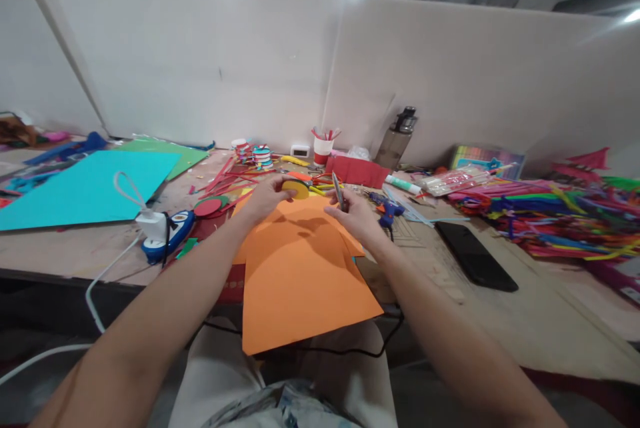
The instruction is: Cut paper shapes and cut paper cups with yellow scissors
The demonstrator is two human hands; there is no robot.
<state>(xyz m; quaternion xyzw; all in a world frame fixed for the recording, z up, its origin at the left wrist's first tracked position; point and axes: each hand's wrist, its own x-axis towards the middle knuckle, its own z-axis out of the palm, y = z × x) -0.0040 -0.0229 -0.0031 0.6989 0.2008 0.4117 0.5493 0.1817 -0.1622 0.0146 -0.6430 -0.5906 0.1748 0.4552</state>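
My left hand pinches a yellow round disc with a dark rim over the orange sheet. Opposite it, my right hand is closed around a slim pointed tool, silvery at the tip and darker lower down; its exact kind is unclear. The tool's tip points up and away, apart from the disc. Beneath both hands lies a large orange paper sheet, its near end hanging past the table edge over my lap. Red and green round pieces lie left of my left wrist.
On the left are a blue sheet and a blue power strip with a white charger. A blue glue gun, a black phone and colourful pipe cleaners lie to the right. A bottle stands by the partition.
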